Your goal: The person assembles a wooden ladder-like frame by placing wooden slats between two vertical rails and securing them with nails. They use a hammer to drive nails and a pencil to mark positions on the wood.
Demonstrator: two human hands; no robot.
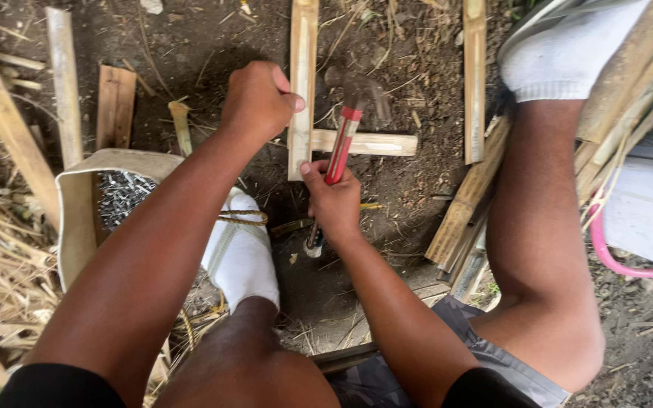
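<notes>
Red-handled hammer, metal head blurred, tilted upright over the crossing of two bamboo slats. Long pale slat lies lengthwise on dirt; short slat lies across it, touching.

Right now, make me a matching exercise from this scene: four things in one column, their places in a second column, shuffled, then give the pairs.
Things:
1. hammer
2. nails
3. pink tube
4. left hand

Places:
A. at the far right, beside the white board
B. in the right hand
C. closed in a fist beside the upright bamboo strip
D. in the open bag on the left

Pairs: 1-B, 2-D, 3-A, 4-C
</notes>
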